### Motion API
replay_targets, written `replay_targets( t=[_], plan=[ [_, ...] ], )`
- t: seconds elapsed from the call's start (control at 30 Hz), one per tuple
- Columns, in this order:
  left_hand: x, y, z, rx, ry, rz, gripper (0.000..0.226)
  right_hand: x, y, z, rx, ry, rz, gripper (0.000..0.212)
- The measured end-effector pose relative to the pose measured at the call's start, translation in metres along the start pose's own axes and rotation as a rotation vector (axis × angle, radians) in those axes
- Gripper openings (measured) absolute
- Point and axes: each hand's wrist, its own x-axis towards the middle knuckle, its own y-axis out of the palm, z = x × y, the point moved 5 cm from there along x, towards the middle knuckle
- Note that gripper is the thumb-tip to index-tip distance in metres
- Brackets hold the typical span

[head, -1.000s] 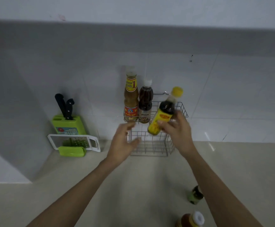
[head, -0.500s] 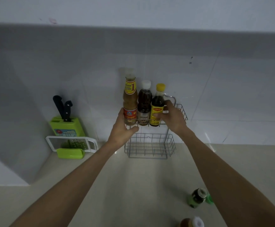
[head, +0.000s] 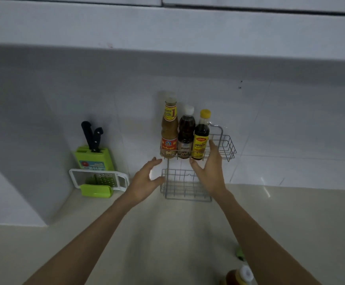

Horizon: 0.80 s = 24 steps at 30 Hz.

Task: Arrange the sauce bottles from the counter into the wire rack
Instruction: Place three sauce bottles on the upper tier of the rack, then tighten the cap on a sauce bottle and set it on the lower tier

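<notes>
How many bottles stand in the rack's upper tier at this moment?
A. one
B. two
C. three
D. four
C: the tall orange-labelled bottle, the white-capped dark bottle and the yellow-capped bottle stand side by side in the upper tier of the wire rack.

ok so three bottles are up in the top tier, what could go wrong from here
The yellow-capped bottle stands by the open right hand, whose fingers lie beside it; a careless pull-back might knock it. The three tall bottles crowd the left of the wire rack, so a bump could topple them together. The orange bottle on the counter sits near the right forearm, which may clip it.
</notes>
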Motion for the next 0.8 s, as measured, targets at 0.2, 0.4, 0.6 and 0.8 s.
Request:
replay_targets(
  t=[0.2, 0.4, 0.6, 0.8],
  plan=[
    [-0.090, -0.017, 0.055, -0.197, -0.124, 0.058, 0.040, -0.072, 0.026, 0.010, -0.037, -0.140, 0.320, 0.046],
    [-0.250, -0.017, 0.133, -0.097, -0.287, 0.149, 0.080, -0.182, 0.078, 0.055, -0.115, -0.311, 0.984, 0.019],
    [-0.272, 0.035, 0.123, -0.044, -0.293, 0.339, 0.076, -0.213, 0.073, 0.100, -0.223, -0.442, 1.171, 0.052],
    [-0.268, 0.066, 0.118, -0.181, -0.324, -0.272, 0.025, -0.234, 0.081, 0.110, -0.460, -0.709, 1.155, 0.044]
  ],
)
